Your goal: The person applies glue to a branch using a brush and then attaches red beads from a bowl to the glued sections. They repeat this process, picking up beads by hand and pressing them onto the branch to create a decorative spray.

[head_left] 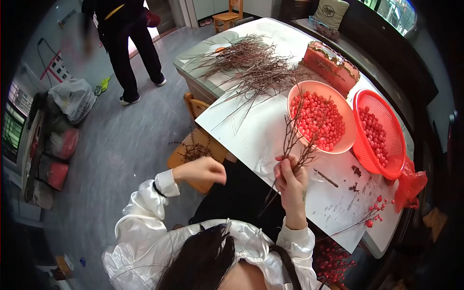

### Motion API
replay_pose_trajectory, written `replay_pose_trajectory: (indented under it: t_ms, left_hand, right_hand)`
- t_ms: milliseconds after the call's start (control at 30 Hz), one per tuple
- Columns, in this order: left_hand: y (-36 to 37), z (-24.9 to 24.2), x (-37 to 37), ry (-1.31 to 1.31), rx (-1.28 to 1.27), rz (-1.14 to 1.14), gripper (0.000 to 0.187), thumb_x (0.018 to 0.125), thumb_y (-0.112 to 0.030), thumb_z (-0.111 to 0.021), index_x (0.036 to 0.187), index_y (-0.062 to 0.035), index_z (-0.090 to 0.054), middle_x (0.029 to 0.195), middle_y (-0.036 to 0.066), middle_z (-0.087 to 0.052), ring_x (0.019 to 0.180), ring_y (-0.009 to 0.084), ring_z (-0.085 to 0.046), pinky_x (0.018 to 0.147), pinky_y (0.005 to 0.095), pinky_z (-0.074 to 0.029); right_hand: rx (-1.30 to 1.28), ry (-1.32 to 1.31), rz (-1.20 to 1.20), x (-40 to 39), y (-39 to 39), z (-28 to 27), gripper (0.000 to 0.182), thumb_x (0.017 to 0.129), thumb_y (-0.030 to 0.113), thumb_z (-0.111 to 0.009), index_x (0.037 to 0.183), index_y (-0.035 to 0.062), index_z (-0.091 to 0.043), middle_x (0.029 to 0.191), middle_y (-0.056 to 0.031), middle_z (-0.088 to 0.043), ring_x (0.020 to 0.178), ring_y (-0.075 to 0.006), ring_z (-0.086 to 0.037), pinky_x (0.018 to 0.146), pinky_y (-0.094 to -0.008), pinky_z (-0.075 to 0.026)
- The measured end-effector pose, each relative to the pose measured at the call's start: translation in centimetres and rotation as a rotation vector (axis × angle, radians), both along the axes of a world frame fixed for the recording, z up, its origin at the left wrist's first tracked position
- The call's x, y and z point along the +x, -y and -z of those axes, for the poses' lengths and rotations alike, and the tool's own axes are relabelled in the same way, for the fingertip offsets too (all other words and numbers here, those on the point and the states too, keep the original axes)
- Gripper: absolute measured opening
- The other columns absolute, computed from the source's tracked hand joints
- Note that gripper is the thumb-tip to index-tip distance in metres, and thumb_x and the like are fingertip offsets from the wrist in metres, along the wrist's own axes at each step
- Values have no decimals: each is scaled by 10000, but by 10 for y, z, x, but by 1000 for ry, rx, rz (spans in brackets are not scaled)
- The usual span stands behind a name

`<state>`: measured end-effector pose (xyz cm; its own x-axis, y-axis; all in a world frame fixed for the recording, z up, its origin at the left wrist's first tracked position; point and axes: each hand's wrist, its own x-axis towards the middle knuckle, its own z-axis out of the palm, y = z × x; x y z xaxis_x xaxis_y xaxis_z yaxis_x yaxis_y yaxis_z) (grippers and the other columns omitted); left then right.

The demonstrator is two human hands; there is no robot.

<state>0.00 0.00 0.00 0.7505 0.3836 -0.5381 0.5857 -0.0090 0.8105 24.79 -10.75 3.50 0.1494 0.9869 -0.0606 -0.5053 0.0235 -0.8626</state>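
Note:
My right hand (291, 181) pinches the lower stems of bare brown twigs (296, 140) over the table's front edge. The twigs fan upward in front of a pink bowl (349, 126) of red berries (316, 121). My left hand (200, 170) is curled beside the table, near twigs (195, 151) on a wooden chair (179, 166); what it holds, if anything, is hidden. A red basket (400, 140) with more berries (374, 133) stands right of the bowl. A short brown stick (326, 178) and a berry sprig (371, 217) lie on the table.
A big pile of twigs (256, 65) lies across the far part of the white table (232, 113), beside a red box (331, 65). A red plastic bag (410, 186) hangs near the right edge. Berry branches (333, 263) stand below the table. A person (128, 43) stands at the upper left.

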Motion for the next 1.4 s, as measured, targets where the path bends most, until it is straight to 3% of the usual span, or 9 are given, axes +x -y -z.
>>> replay_pose_trajectory:
  t_ms: [33, 67, 133, 300, 433, 467, 633, 1000, 1400]
  left_hand:
    - [14, -19, 8, 129, -73, 73, 154, 823, -162, -615, 856, -13, -632, 732, 24, -617, 639, 76, -541, 577, 211, -436]
    - [23, -34, 13, 372, 22, 207, 186, 822, -217, -626, 845, -32, -639, 692, 13, -622, 592, 71, -535, 531, 228, -419]
    - [25, -66, -5, 261, -42, 400, 169, 820, -193, -603, 818, -30, -648, 663, 22, -622, 579, 87, -552, 534, 246, -429]
    - [32, -19, -33, -60, 219, 574, 177, 730, -194, -609, 775, -35, -672, 681, 95, -644, 595, 181, -606, 551, 307, -462]
    - [67, -7, -38, -194, -62, 843, 203, 738, -208, -611, 840, -39, -658, 715, 95, -643, 676, 182, -611, 620, 304, -465]
    - [74, -7, -39, -204, -77, 853, 203, 738, -208, -612, 840, -39, -657, 714, 95, -643, 676, 182, -611, 620, 304, -465]
    - [83, 0, -46, -278, -107, 816, 204, 740, -210, -614, 838, -36, -655, 711, 95, -642, 673, 181, -611, 618, 303, -467]
    - [70, 2, -51, -464, -157, 698, 206, 744, -213, -619, 834, -30, -652, 705, 95, -639, 667, 178, -611, 614, 303, -471]
    - [59, 1, -55, -536, -154, 605, 210, 748, -217, -624, 829, -24, -648, 698, 96, -637, 660, 175, -611, 609, 302, -475]
  right_hand:
    - [8, -14, 20, 5, 3, -3, 220, 931, 218, -461, 942, 11, -534, 645, 3, -481, 419, -11, -255, 375, -178, -171]
    - [17, 24, 68, 9, 5, -6, 230, 933, 225, -457, 931, 9, -535, 618, 17, -446, 419, -15, -248, 376, -183, -168]
    - [61, -5, 128, 3, 11, -13, 235, 933, 230, -459, 920, 10, -538, 592, 29, -407, 419, -19, -241, 375, -188, -167]
    - [83, -21, 195, 24, 35, -23, 214, 927, 211, -474, 861, 20, -542, 564, 40, -364, 423, -28, -236, 380, -192, -162]
    - [177, 2, 265, 46, 58, -35, 134, 911, 178, -504, 847, 61, -521, 708, -4, -485, 434, -27, -286, 354, -164, -196]
    - [197, 4, 289, 53, 65, -42, 110, 883, 128, -549, 827, 34, -541, 616, 20, -441, 433, -28, -285, 366, -176, -200]
    - [214, 126, 456, 103, 103, -57, 113, 873, 156, -570, 862, 50, -531, 691, -4, -489, 431, -30, -292, 365, -168, -196]
    - [103, 257, 705, 170, 155, -42, 185, 884, 195, -558, 811, 57, -458, 597, 31, -374, 411, -14, -234, 356, -163, -154]
    - [89, 172, 637, 177, 140, -24, 191, 887, 203, -554, 811, 57, -456, 600, 39, -350, 436, -12, -230, 369, -162, -160]
